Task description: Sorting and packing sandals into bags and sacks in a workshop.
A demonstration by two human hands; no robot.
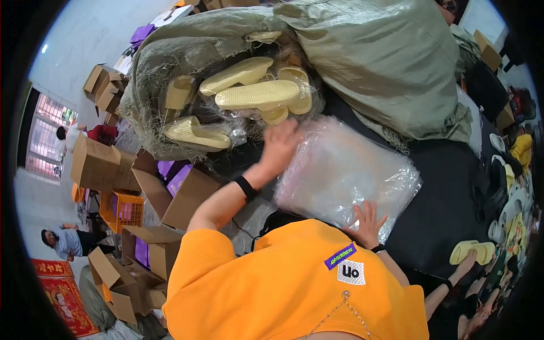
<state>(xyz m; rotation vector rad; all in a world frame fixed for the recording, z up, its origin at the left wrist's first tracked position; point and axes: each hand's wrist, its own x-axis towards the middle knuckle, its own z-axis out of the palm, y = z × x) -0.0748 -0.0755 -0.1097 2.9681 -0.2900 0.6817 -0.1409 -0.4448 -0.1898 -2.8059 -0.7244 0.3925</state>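
Note:
My left hand [279, 148] reaches forward to the mouth of the woven sack. Its fingers are smeared by motion, so I cannot tell whether they grip anything. Nearest to it are pale yellow slide slippers [258, 95] in clear plastic wrap, heaped inside the sack. My right hand [367, 225] lies with fingers spread on the near edge of a stack of clear plastic bags [345, 170]. The stack rests on a black surface, and its left edge comes close to my left wrist.
The grey-green woven sack [164, 48] bulges at the back left, with another sack [385, 62] beside it. Open cardboard boxes [195, 195] and an orange crate [131, 211] stand at left. A black table surface [436, 187] extends right, near another person's foot in a yellow slide [462, 252].

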